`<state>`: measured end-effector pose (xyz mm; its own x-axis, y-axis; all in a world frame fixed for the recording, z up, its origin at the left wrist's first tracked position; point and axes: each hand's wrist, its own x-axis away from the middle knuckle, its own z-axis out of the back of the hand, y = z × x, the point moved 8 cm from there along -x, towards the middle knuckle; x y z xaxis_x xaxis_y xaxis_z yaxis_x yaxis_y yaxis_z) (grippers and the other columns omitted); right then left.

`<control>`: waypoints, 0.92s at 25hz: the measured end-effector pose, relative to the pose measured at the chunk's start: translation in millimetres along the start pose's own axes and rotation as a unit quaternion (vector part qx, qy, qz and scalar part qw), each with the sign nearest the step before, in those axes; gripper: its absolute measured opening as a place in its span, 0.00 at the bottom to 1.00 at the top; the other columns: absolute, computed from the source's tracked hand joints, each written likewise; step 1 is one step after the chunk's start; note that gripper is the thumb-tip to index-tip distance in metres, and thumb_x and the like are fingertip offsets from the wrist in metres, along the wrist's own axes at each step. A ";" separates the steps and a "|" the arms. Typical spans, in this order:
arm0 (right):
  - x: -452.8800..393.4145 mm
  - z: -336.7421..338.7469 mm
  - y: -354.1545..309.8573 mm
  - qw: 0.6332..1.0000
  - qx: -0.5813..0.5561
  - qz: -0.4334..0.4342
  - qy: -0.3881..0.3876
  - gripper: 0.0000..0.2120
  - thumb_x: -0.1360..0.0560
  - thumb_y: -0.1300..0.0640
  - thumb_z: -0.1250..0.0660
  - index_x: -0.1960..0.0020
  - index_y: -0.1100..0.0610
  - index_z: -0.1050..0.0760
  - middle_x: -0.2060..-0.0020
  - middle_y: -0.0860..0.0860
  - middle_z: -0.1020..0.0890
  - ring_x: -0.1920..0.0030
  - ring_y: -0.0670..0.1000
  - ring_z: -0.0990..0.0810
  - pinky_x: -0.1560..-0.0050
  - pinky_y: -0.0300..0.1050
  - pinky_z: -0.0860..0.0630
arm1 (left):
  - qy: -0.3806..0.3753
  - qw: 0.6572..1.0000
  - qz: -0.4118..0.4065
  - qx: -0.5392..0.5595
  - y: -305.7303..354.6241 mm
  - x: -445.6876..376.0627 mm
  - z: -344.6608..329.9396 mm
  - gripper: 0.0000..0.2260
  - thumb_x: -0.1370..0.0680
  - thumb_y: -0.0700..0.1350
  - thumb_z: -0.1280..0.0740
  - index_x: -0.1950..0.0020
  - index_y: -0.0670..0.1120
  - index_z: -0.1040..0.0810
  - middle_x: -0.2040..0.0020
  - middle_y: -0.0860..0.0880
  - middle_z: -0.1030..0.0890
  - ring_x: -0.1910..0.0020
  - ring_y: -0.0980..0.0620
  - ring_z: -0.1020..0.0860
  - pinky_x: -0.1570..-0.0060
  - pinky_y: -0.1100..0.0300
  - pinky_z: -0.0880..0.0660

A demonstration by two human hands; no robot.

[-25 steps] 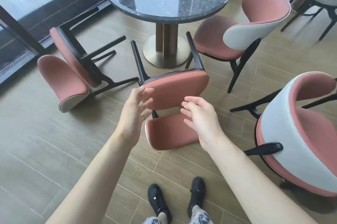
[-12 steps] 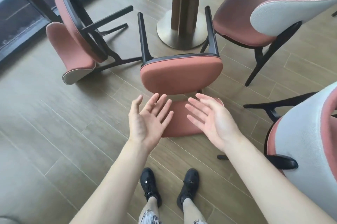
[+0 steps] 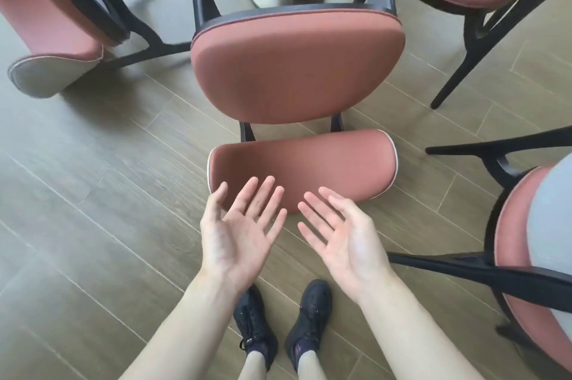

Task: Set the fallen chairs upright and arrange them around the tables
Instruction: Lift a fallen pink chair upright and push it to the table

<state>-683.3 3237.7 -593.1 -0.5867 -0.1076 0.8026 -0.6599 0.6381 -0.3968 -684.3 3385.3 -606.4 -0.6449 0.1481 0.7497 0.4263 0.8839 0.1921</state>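
Here both hands, fingers spread wide, seemingly hover over the fallen chair.

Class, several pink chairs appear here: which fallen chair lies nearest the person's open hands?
The middle chair, tipped onto its backrest directly ahead of both hands; the other fallen chair lies farther left.

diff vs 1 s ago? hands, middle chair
Both hands turned palm-up and dropped toward the fallen chair's backrest: the left hand and right hand were raised near its seat a second ago. The view closed in and tilted down. Nothing was gripped or let go. The chair lies on its back as before; the left fallen chair is unmoved.
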 end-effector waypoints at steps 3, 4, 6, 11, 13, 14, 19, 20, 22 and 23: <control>-36.8 42.8 53.1 0.999 0.022 -0.018 0.027 0.13 0.20 0.57 0.38 0.37 0.56 0.23 0.44 0.55 0.15 0.43 0.52 0.16 0.40 0.54 0.23 | 0.018 0.999 0.026 0.015 -27.5 -38.4 53.5 0.24 0.23 0.58 0.35 0.31 0.46 0.26 0.33 0.44 0.20 0.35 0.42 0.21 0.34 0.46 0.30; -47.7 57.7 73.3 0.999 0.026 -0.032 0.035 0.13 0.21 0.56 0.38 0.37 0.56 0.23 0.44 0.55 0.15 0.43 0.52 0.16 0.40 0.54 0.23 | 0.028 0.999 0.032 0.020 -35.2 -48.9 71.1 0.24 0.23 0.57 0.35 0.31 0.46 0.26 0.33 0.44 0.20 0.35 0.42 0.21 0.34 0.46 0.30; -64.1 85.6 101.8 0.997 0.027 -0.050 0.050 0.15 0.22 0.54 0.35 0.37 0.56 0.23 0.44 0.55 0.15 0.43 0.52 0.16 0.42 0.54 0.23 | 0.038 0.997 0.044 0.042 -53.1 -65.4 97.4 0.25 0.24 0.57 0.34 0.31 0.46 0.26 0.34 0.44 0.20 0.35 0.43 0.21 0.34 0.47 0.30; -130.8 141.3 160.1 0.993 0.028 -0.081 0.087 0.17 0.24 0.52 0.35 0.37 0.57 0.23 0.45 0.55 0.15 0.44 0.52 0.16 0.41 0.54 0.23 | 0.051 0.995 0.047 0.068 -85.5 -115.7 171.9 0.26 0.25 0.57 0.33 0.30 0.46 0.27 0.34 0.44 0.20 0.36 0.43 0.21 0.35 0.47 0.29; -159.2 155.7 174.1 0.991 0.052 -0.086 0.092 0.16 0.23 0.52 0.35 0.37 0.57 0.23 0.47 0.55 0.14 0.45 0.51 0.16 0.40 0.54 0.23 | 0.059 0.995 0.041 0.062 -94.1 -136.6 198.2 0.26 0.25 0.57 0.32 0.30 0.46 0.28 0.34 0.44 0.20 0.36 0.43 0.21 0.36 0.47 0.28; -174.5 162.2 180.3 0.990 0.061 -0.085 0.092 0.16 0.23 0.52 0.35 0.37 0.56 0.23 0.47 0.54 0.14 0.45 0.51 0.15 0.40 0.54 0.23 | 0.064 0.996 0.038 0.056 -97.4 -147.5 210.7 0.27 0.25 0.57 0.32 0.30 0.46 0.27 0.35 0.44 0.19 0.36 0.43 0.20 0.36 0.47 0.28; -248.3 210.5 200.2 0.992 0.030 -0.063 0.105 0.15 0.23 0.53 0.33 0.38 0.54 0.25 0.44 0.55 0.15 0.44 0.52 0.16 0.44 0.52 0.21 | 0.134 0.991 0.019 0.018 -124.8 -208.9 271.6 0.32 0.28 0.58 0.29 0.29 0.46 0.29 0.39 0.45 0.17 0.40 0.45 0.18 0.38 0.48 0.26; -263.6 222.6 204.2 0.992 0.021 -0.058 0.111 0.13 0.22 0.53 0.33 0.39 0.53 0.25 0.43 0.56 0.16 0.43 0.52 0.16 0.45 0.51 0.21 | 0.153 0.988 0.011 0.013 -133.0 -224.2 283.6 0.34 0.29 0.59 0.28 0.27 0.47 0.32 0.39 0.45 0.17 0.41 0.45 0.17 0.38 0.48 0.26; -292.7 242.2 206.0 0.991 0.022 -0.043 0.127 0.10 0.23 0.51 0.32 0.43 0.50 0.26 0.40 0.55 0.19 0.42 0.52 0.18 0.46 0.51 0.21 | 0.199 0.980 -0.012 0.010 -143.1 -254.6 302.0 0.40 0.32 0.60 0.26 0.24 0.53 0.38 0.37 0.43 0.19 0.40 0.45 0.18 0.36 0.47 0.26; -309.7 252.7 204.2 0.989 0.030 -0.031 0.138 0.10 0.24 0.49 0.31 0.44 0.48 0.26 0.40 0.55 0.20 0.41 0.52 0.19 0.46 0.51 0.21 | 0.213 0.977 -0.021 0.011 -148.9 -272.8 309.6 0.44 0.35 0.60 0.24 0.23 0.55 0.40 0.36 0.43 0.21 0.38 0.45 0.20 0.35 0.48 0.26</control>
<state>-755.0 3208.7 -1035.2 -0.3993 0.0731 0.9139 -0.7217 0.5896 -0.3626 -768.2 3350.7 -1035.5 -0.3361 -0.0823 0.9382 0.3892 0.8950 0.2179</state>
